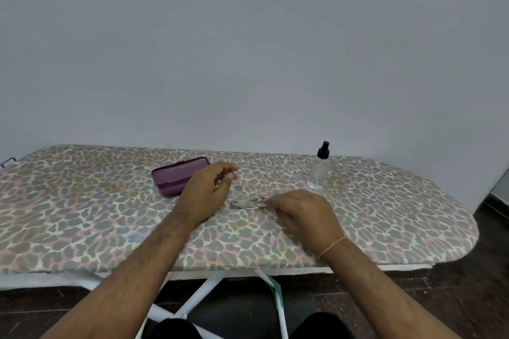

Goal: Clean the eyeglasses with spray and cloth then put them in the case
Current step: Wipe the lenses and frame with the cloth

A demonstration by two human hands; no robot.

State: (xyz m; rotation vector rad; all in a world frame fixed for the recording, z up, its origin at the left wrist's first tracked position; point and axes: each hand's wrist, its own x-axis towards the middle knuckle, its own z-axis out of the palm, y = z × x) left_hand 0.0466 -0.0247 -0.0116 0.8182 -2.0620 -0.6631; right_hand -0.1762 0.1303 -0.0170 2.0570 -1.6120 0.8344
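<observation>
Right hand (300, 215) fingers are pinched on the eyeglasses (248, 204); left hand (209, 190) is loosely curled, nothing held. Thin frame could easily get bent.

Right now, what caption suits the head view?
Right hand pinches eyeglasses beside open purple case and spray bottle.

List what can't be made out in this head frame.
- Glasses: right end hidden under the right hand.
- Cloth: none visible.
- Case: near corner behind the left hand.
- Spray bottle: clear, fill level unreadable.
</observation>
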